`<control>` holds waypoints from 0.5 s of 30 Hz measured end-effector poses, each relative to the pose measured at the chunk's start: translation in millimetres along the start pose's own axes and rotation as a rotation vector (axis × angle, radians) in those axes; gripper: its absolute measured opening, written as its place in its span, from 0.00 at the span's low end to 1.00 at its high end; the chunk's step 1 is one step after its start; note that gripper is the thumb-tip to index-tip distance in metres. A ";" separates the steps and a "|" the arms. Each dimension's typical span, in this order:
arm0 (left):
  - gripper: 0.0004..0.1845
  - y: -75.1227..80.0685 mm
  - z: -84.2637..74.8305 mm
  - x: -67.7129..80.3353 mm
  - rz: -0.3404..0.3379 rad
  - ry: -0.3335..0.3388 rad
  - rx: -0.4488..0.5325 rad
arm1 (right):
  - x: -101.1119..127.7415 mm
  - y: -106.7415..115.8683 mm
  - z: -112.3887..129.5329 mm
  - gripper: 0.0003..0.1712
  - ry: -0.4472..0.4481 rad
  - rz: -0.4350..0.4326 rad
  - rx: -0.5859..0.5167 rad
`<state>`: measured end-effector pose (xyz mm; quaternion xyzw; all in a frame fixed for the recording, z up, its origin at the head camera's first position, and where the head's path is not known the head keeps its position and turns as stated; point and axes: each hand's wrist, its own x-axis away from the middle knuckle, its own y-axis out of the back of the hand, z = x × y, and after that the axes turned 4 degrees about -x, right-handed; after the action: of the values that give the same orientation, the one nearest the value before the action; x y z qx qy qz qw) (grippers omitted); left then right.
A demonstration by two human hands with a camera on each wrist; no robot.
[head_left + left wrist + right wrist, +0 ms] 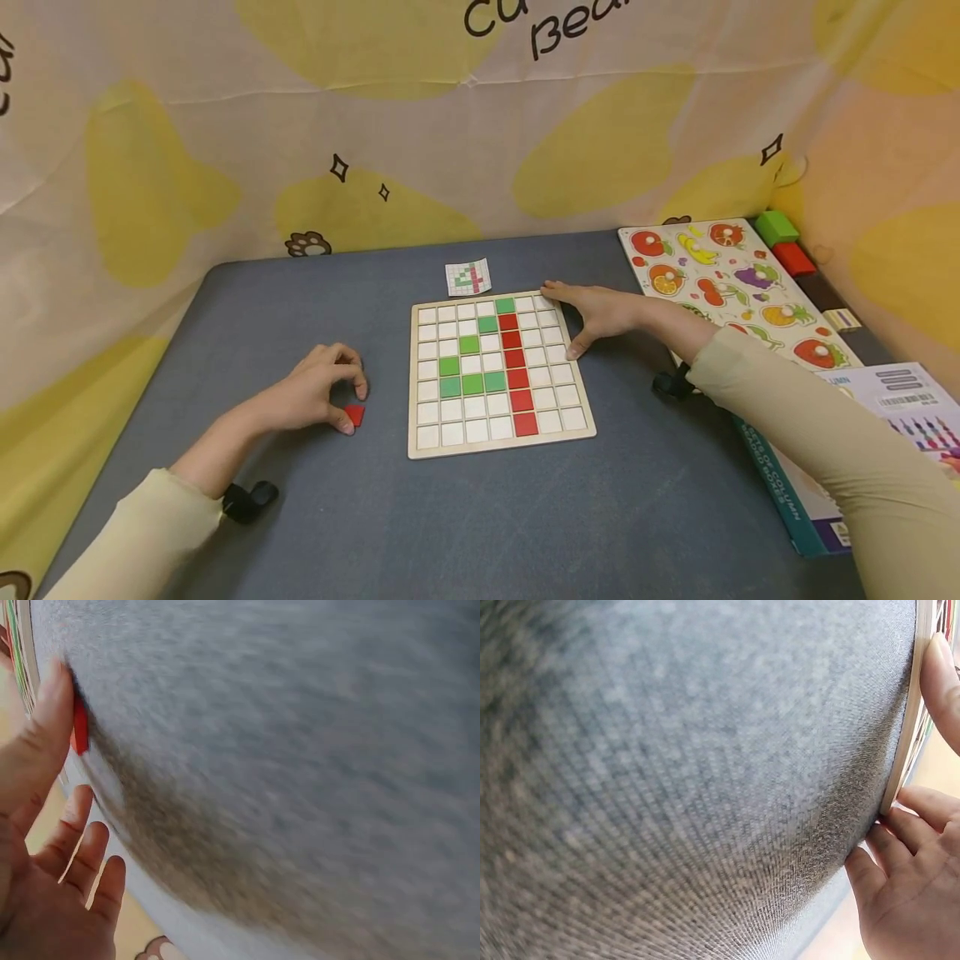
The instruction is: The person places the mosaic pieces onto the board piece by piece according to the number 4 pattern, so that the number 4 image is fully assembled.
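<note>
A wooden grid board (501,447) lies mid-table, filled with white tiles, a red column and a green shape. To its left, my left hand (354,407) curls over a loose red tile (355,415) on the grey table, pinching it between thumb and index finger. In the left wrist view the thumb (45,720) presses on that red tile (79,731). My right hand (577,317) rests flat at the board's upper right edge with straight fingers. The right wrist view shows its fingers (915,817) touching the board's wooden rim (904,735).
A small pattern card (468,277) lies just behind the board. A fruit peg puzzle (731,283), a green block (776,227), a red block (793,258) and a blue-edged box (817,525) fill the right side. Printed cloth walls in the table.
</note>
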<state>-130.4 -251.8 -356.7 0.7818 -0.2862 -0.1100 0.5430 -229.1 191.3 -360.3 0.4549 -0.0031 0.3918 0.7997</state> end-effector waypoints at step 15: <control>0.10 1.2 -58.9 -77.8 -0.225 0.135 0.169 | 1.1 0.4 -1.5 0.67 0.011 -0.003 0.015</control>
<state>-165.5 -161.7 -343.7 0.8575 -0.1678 -0.0930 0.4774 -229.1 193.2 -360.5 0.4589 0.0049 0.3931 0.7968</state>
